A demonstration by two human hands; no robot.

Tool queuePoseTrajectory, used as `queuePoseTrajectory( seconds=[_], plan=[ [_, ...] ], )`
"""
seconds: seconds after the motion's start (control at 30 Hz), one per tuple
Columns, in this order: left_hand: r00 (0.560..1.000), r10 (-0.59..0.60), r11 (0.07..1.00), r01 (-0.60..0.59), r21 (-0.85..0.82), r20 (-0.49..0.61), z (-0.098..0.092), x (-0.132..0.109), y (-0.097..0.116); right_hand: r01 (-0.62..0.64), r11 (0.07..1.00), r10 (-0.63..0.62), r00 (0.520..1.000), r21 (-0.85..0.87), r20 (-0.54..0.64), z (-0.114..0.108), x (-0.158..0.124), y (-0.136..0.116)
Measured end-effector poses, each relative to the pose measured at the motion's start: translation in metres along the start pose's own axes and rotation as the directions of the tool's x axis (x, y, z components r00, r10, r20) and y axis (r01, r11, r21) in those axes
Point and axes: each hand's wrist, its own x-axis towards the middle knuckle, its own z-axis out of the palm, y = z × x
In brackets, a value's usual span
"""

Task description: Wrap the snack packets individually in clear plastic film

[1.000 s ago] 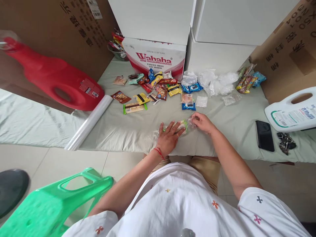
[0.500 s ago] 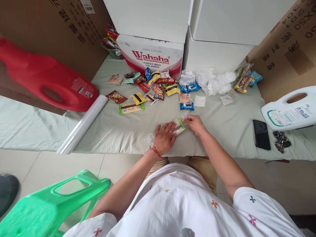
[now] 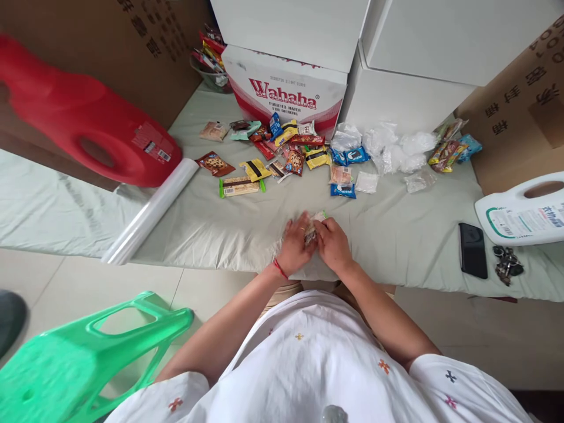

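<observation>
My left hand [image 3: 296, 247] and my right hand [image 3: 333, 245] are side by side at the near edge of the cloth-covered surface [image 3: 211, 223]. Both close on a small snack packet in clear plastic film [image 3: 312, 226], pinched between their fingers. A red string circles my left wrist. Beyond the hands lies a scatter of snack packets [image 3: 286, 155], among them a green-ended bar [image 3: 240, 187] and blue cookie packs [image 3: 342, 190].
A roll of clear film [image 3: 152, 210] lies at the left beside a red jug [image 3: 83, 126]. A Wahaha carton [image 3: 284, 97] and white boxes stand behind. Clear bags [image 3: 392, 150], a white jug [image 3: 522, 211], a phone [image 3: 473, 249] and keys [image 3: 506, 263] are on the right. A green stool [image 3: 88, 358] stands below left.
My right hand has moved left until it meets the left hand, and the film-wrapped packet has gathered between both hands. The view has shifted slightly.
</observation>
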Motion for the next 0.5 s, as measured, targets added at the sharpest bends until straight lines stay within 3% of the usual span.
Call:
queuePoseTrajectory(
  seconds=[0.1,0.17,0.27,0.33,0.4,0.5],
  plan=[
    [1.0,0.005,0.96,-0.005,-0.279,-0.001,-0.007,0.001,-0.017,0.06,0.997,-0.057,0.997,-0.044,0.054,0.007,-0.01,0.003],
    [1.0,0.018,0.945,-0.015,-0.328,0.006,-0.009,0.003,-0.021,0.083,0.994,-0.076,0.992,-0.072,0.103,0.007,-0.013,0.002],
    [0.999,0.022,0.96,-0.028,-0.28,-0.026,-0.011,0.003,-0.019,0.09,0.99,-0.075,0.987,-0.107,0.139,0.004,-0.014,-0.007],
    [0.992,0.022,0.977,-0.047,-0.206,-0.125,-0.015,-0.001,-0.016,0.108,0.985,-0.088,0.986,-0.137,0.144,0.001,-0.013,-0.014],
    [0.962,0.004,0.996,-0.027,-0.08,-0.274,-0.022,-0.009,-0.016,0.139,0.972,-0.108,0.98,-0.187,0.165,-0.002,-0.011,-0.02],
    [0.899,-0.055,0.99,0.106,0.093,-0.435,-0.036,-0.024,-0.017,0.179,0.946,-0.12,0.968,-0.269,0.221,-0.007,-0.008,-0.024]
  ],
)
